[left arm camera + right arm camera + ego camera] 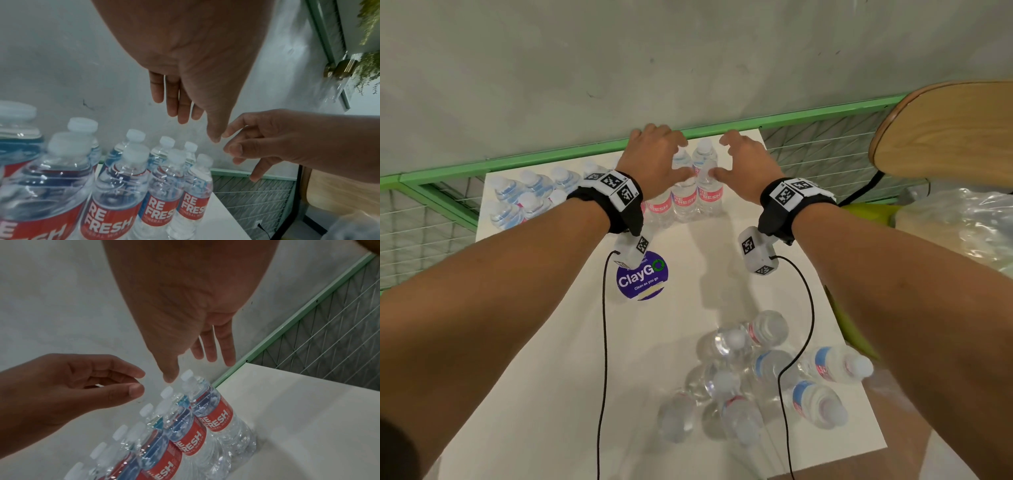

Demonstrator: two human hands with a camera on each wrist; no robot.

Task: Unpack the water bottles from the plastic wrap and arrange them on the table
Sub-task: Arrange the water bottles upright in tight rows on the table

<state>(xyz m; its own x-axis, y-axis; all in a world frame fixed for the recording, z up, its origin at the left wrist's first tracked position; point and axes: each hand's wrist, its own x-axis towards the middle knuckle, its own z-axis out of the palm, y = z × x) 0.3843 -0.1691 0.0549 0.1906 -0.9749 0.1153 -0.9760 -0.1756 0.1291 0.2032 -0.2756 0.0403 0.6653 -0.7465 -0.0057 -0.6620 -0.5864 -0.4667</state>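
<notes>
Clear water bottles with red REFRESH labels [697,195] stand upright in two rows along the far edge of the white table [551,342]; they also show in the wrist views [115,209] [218,418]. My left hand [664,150] and right hand [736,154] hover just above the caps at the right end of the rows. Both have their fingers spread and hold nothing. The thumbs nearly meet over one bottle's neck. A loose cluster of bottles [756,373] sits at the near right of the table, several tilted or lying; thin clear wrap seems to cling there, blurred.
A green metal frame with wire mesh [551,161] runs behind the table against a grey wall. A wooden chair seat [945,130] and crumpled clear plastic [969,226] are at the right. A round purple ClayGo sticker [642,277] marks the table's middle.
</notes>
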